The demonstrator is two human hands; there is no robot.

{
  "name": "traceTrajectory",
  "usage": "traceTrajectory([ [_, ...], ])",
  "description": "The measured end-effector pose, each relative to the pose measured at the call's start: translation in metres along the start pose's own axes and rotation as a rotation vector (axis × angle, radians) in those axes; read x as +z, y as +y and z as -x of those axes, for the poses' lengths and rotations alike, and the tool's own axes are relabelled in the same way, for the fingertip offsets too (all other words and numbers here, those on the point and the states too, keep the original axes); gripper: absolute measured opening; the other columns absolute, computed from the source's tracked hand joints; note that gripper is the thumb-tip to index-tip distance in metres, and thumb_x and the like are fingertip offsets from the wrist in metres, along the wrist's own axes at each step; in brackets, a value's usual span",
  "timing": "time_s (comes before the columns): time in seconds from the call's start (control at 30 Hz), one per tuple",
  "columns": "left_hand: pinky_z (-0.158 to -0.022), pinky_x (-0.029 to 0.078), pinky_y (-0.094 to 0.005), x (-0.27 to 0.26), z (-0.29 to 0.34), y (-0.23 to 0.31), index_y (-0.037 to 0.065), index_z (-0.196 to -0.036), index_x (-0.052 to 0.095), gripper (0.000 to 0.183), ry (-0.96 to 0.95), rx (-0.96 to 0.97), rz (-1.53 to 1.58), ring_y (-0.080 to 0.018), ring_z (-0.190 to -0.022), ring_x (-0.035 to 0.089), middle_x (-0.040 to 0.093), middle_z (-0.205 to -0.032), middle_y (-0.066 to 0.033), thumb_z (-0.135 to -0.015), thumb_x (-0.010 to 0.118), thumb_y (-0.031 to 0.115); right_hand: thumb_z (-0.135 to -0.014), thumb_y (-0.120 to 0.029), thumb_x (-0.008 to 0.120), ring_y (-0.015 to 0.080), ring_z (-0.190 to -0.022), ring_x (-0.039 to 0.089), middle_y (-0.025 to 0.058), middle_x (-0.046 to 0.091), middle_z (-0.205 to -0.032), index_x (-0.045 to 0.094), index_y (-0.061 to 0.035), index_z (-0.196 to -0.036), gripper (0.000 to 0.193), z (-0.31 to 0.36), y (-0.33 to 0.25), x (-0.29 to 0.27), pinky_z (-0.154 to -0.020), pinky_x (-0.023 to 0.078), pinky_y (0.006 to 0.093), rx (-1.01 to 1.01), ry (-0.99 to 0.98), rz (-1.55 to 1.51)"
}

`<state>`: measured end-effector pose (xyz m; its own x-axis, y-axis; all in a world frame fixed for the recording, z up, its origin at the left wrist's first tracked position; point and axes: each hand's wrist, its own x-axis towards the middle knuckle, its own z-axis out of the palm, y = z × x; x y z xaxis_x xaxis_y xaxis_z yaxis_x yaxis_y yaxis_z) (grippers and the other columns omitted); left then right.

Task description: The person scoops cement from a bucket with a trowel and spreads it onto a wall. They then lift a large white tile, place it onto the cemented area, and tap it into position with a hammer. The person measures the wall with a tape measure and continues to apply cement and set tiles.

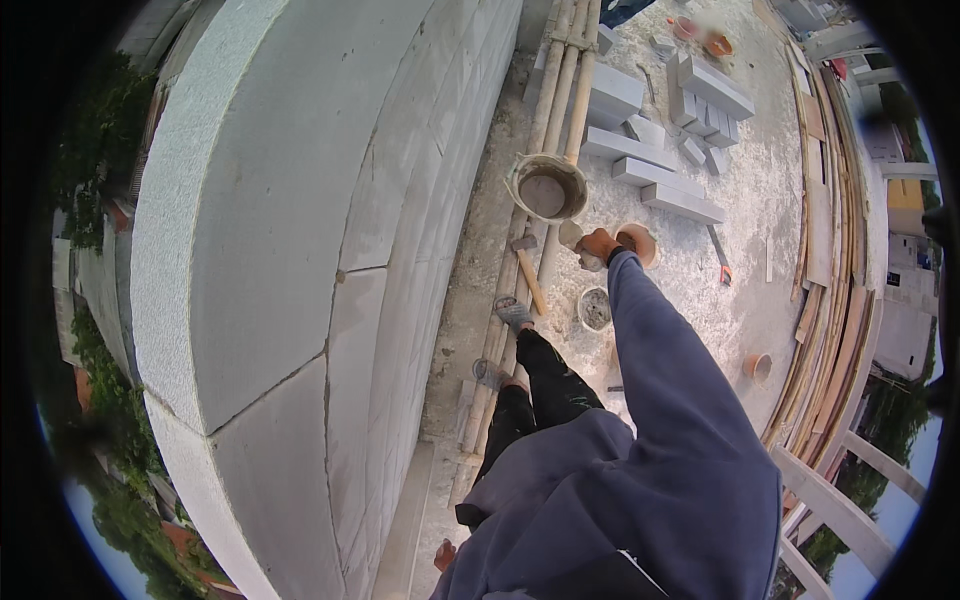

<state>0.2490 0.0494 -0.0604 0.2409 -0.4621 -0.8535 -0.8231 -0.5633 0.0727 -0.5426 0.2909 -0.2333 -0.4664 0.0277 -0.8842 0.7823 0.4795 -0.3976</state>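
My right hand [600, 245] reaches forward at the end of the outstretched arm, closed around what looks like a trowel [570, 235] with a pale, mortar-smeared blade. It is just beside the rim of a bucket [520, 180] that has grey mortar [543, 196] inside. An orange bucket [648, 246] stands behind that hand, partly hidden by it. Low in the view, only a bit of my left hand [445, 555] shows beside my body, near the wall; its fingers are mostly hidden. A hammer [532, 280] with a wooden handle lies by the bamboo poles, close to my foot.
A tall wall of pale blocks [280, 250] rises at my left. My sandalled feet [514, 313] stand on bamboo poles [565, 100]. A small bucket [595, 309], a handsaw [719, 256] and several loose blocks [683, 203] are on the floor. Planks [835, 230] line the right side.
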Motion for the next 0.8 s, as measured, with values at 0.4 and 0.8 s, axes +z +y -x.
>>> traceTrajectory([
  [0.4,-0.087,0.053,-0.0399,0.053,0.034,0.216,0.006,-0.116,0.066,0.027,0.062,0.192,-0.02,-0.0238,-0.105,0.066,0.069,-0.112,-0.0059,-0.1,0.068,0.027,-0.086,-0.015,0.07,0.0264,-0.08,0.07,0.0168,0.069,-0.1,0.064,0.0113,-0.115,0.04,-0.235,0.03,0.028,-0.064,0.059,0.0424,-0.14,0.212,-0.824],
  [0.8,-0.08,0.052,-0.0352,0.085,0.002,0.176,0.006,-0.108,0.069,0.02,-0.485,0.116,-0.699,-0.0181,-0.094,0.065,0.071,-0.099,-0.0049,-0.099,0.067,0.024,-0.092,-0.033,0.062,0.0463,-0.094,0.071,0.0306,0.072,-0.096,0.072,0.0043,-0.101,0.039,-0.015,0.266,0.149,-0.085,0.056,0.0509,-0.105,0.33,0.324],
])
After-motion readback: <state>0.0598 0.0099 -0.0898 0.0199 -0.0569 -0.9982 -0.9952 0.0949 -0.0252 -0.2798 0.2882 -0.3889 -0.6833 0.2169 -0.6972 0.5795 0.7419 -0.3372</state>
